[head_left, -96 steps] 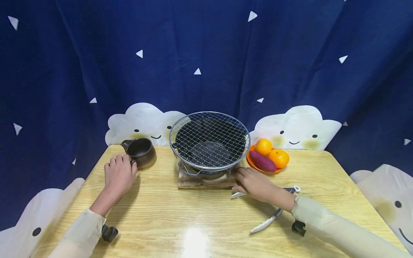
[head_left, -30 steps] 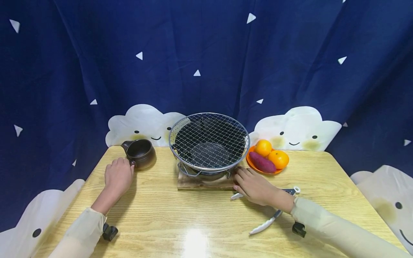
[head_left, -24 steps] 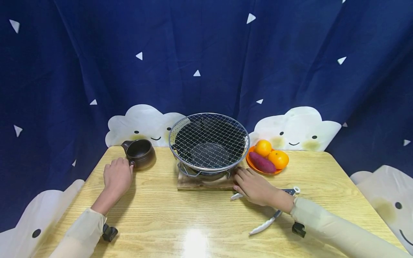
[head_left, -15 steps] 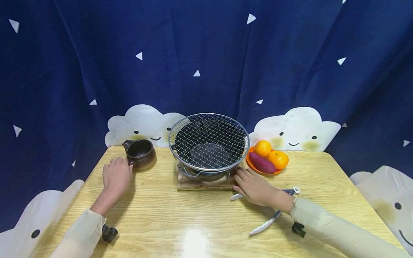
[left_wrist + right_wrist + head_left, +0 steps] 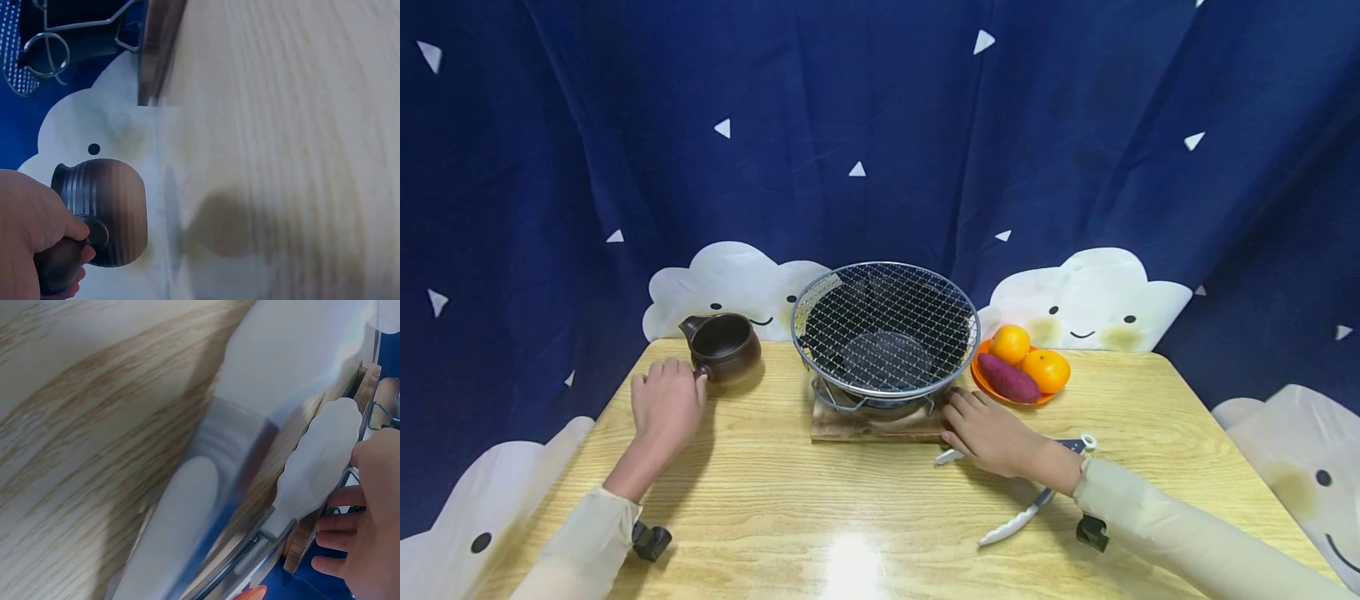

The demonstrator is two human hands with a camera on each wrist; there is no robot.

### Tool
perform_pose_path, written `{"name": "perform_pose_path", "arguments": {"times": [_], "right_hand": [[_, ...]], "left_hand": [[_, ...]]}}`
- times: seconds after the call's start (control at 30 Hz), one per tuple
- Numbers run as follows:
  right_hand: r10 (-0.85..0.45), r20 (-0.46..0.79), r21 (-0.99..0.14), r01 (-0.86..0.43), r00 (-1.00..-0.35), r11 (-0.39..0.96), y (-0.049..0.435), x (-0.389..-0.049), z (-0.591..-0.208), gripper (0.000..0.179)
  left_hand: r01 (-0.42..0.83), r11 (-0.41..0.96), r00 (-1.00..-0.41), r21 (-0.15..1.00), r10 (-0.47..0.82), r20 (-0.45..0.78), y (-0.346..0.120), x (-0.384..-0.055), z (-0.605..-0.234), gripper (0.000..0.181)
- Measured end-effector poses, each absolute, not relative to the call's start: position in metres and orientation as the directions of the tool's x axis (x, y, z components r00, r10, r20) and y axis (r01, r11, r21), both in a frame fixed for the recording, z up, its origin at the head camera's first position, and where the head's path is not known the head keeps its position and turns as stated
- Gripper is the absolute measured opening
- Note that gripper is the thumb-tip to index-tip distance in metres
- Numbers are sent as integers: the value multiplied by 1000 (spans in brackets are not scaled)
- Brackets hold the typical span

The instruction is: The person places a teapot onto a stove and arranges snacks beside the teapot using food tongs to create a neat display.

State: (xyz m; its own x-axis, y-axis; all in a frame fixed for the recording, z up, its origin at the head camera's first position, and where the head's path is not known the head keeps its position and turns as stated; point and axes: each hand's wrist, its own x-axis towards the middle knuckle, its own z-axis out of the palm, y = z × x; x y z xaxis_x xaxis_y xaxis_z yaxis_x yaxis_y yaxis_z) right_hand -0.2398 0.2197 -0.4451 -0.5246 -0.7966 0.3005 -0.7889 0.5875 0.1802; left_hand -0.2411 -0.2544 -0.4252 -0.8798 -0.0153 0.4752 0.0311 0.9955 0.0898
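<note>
My left hand [image 5: 666, 406] grips the handle [image 5: 57, 265] of a dark brown spouted pot [image 5: 727, 348] at the table's far left. In the left wrist view the pot's ribbed body [image 5: 106, 212] appears raised, with a shadow apart from it on the wood. My right hand [image 5: 996, 433] lies at the right front corner of a wooden board [image 5: 872, 427], fingers relaxed against its edge. On that board stands a stove with a round wire grill net [image 5: 887, 329]. White and grey tongs [image 5: 319, 462] lie spread beneath my right forearm, partly hidden.
Right of the stove, an orange plate [image 5: 1033, 403] bears two oranges [image 5: 1047, 371] and a purple sweet potato [image 5: 1009, 379]. A dark blue curtain [image 5: 880, 125] with white clouds hangs behind the wooden table [image 5: 760, 500].
The pot has risen slightly and shifted a little left in my left hand. My right hand, the stove, the tongs and the fruit stay in place.
</note>
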Motion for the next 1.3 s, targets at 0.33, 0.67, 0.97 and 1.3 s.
{"name": "perform_pose_path", "arguments": {"times": [0.33, 0.67, 0.97, 1.3], "right_hand": [[-791, 265, 184, -777, -551, 603, 219, -240, -443, 27], [-792, 241, 211, -766, -561, 607, 217, -240, -440, 28], [-785, 225, 195, -763, -577, 617, 215, -239, -439, 27], [-786, 216, 211, -758, -580, 617, 214, -240, -439, 27]], "left_hand": [[59, 994, -815, 93, -6, 580, -249, -240, -402, 31], [84, 990, -781, 115, -7, 624, -239, -237, -378, 31], [98, 986, -757, 134, -14, 653, -230, -230, -359, 30], [119, 982, -724, 145, -14, 689, -226, -227, -348, 29]]}}
